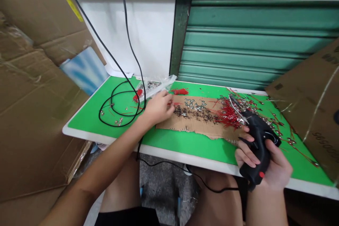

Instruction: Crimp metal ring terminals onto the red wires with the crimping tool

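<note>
My right hand (254,159) is wrapped round the grip of a black soldering gun (261,130), its metal tip angled up and left over a heap of red wires (229,113) with small metal pieces. At the left end of a torn cardboard sheet (196,127), my left hand (160,107) has its fingertips pinched together beside some short red wires. What lies between those fingers is too small to make out. Small silver metal pieces (194,104) are spread on the cardboard, above a band of dark scorch marks (201,116).
Behind my left hand lies a clear plastic bag (156,86) of metal parts, with a red wire bundle (180,91) near it. A black cable (127,17) hangs down and coils on the green tabletop (87,116). Cardboard boxes (34,113) stand on both sides.
</note>
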The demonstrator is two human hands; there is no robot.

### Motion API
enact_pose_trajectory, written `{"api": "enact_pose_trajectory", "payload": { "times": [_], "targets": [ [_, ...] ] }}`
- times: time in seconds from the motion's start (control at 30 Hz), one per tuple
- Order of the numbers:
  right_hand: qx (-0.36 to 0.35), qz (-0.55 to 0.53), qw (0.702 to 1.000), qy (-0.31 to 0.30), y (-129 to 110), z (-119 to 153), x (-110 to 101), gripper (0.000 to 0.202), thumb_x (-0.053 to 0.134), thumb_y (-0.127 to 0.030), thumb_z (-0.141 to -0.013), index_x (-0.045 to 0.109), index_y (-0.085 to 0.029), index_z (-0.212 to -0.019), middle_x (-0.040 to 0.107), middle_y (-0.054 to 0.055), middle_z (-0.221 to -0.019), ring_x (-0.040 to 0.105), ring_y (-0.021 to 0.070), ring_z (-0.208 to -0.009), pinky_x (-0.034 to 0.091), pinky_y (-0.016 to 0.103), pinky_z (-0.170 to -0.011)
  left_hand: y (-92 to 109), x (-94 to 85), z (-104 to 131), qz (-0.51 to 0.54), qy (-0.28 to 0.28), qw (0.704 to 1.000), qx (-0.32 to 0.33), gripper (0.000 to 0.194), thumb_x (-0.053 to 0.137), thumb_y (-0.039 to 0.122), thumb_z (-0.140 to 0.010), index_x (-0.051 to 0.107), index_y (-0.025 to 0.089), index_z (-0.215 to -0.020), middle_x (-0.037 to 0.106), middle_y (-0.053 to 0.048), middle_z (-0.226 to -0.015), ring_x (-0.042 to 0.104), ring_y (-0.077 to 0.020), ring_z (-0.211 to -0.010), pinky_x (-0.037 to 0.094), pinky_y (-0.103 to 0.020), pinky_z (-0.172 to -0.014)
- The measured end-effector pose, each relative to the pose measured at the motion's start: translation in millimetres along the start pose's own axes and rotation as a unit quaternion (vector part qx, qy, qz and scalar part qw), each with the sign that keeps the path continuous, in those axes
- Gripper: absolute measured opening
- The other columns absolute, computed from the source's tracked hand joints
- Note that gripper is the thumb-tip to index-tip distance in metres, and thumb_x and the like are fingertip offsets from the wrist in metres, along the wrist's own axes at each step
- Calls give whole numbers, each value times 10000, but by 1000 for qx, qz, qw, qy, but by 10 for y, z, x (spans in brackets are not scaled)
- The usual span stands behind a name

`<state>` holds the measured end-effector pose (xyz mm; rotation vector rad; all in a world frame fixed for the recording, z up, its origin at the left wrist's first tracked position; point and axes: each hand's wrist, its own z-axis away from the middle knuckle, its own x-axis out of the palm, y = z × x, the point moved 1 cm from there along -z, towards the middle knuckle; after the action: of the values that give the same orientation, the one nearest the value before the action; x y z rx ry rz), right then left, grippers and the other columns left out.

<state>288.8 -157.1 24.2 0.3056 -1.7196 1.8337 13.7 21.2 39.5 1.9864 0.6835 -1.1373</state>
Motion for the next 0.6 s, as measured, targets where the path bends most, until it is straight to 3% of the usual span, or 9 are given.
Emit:
{"api": "enact_pose_trajectory", "payload": {
  "times": [0.2,0.3,0.5,0.6],
  "targets": [
    [-18,-5,999,30,14,-35,-26,322,702,-452,-835,744,-219,-1054,428,3,-801,29,106,-509,196,275,-292,3,65,52,21,-29,999,-12,208,467,238,-960,644,175,-871,689,-77,-891,640,-219,-844,461,-320,-716],
    [-13,-18,999,31,32,-35,-12,330,723,-440,-818,738,-210,-1056,437,0,-797,36,93,-500,210,251,-280,-6,131,67,32,-47,998,10,223,513,269,-966,658,171,-828,692,-66,-822,636,-200,-784,452,-301,-688],
    [2,-46,999,27,37,-2,21,337,749,-397,-822,716,-189,-1085,448,-5,-832,93,80,-480,351,205,-306,-65,219,111,65,-52,996,31,139,596,144,-871,720,179,-924,723,-47,-879,659,-182,-824,481,-279,-723],
    [-3,-40,999,26,28,2,17,343,750,-406,-819,716,-189,-1083,441,-9,-828,86,81,-478,349,210,-302,-73,193,136,50,-50,997,34,139,606,162,-852,726,186,-919,718,-58,-948,666,-192,-874,504,-287,-747]
  ]
}}
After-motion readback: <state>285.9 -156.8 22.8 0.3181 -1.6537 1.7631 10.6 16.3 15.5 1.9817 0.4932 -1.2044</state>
